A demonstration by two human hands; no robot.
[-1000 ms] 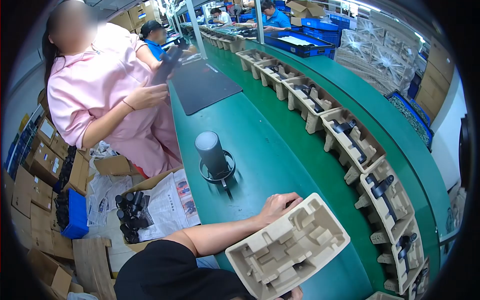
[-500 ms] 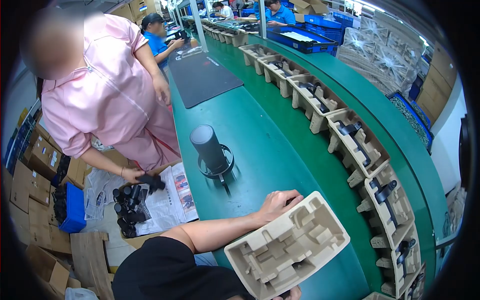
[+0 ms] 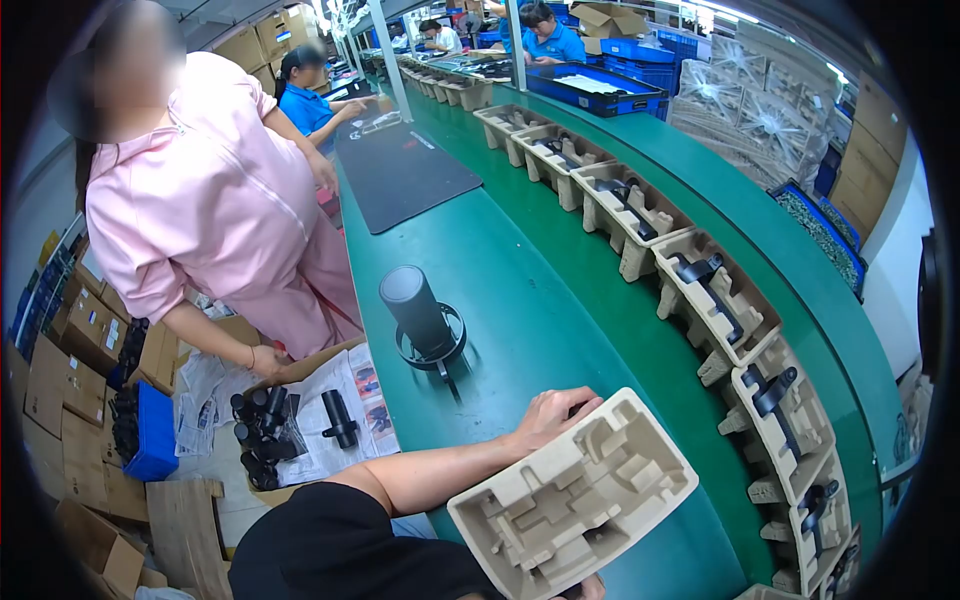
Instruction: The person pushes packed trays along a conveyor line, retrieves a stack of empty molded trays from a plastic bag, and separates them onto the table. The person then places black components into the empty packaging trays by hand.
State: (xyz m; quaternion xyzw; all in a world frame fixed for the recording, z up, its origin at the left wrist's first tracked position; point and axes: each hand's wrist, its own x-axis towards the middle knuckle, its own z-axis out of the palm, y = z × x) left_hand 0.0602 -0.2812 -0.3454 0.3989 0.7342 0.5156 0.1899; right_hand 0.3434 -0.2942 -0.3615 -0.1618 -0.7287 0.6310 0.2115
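A beige moulded-pulp tray [image 3: 585, 490] is tilted toward me above the green bench, its shaped hollows facing up. My left hand [image 3: 553, 415] is closed at the tray's far left edge, its fingertips partly behind the rim beside something dark I cannot make out. At the near edge, my right hand [image 3: 592, 588] shows only a few fingers under the tray; the rest is hidden. Beyond my left hand, a dark grey cylinder [image 3: 415, 310] stands tilted inside a black ring-shaped frame [image 3: 458, 345] on the bench.
Pulp trays [image 3: 715, 295] holding black parts line the green conveyor [image 3: 640, 310] on the right. A black mat [image 3: 405, 175] lies farther up the bench. Left, a person in pink [image 3: 220, 170] stands by a box with black tubular parts [image 3: 265, 425]. Other workers sit farther back.
The person in pink has let go of a black part, which now lies on the paper in the box. My hands and the tray have barely moved.
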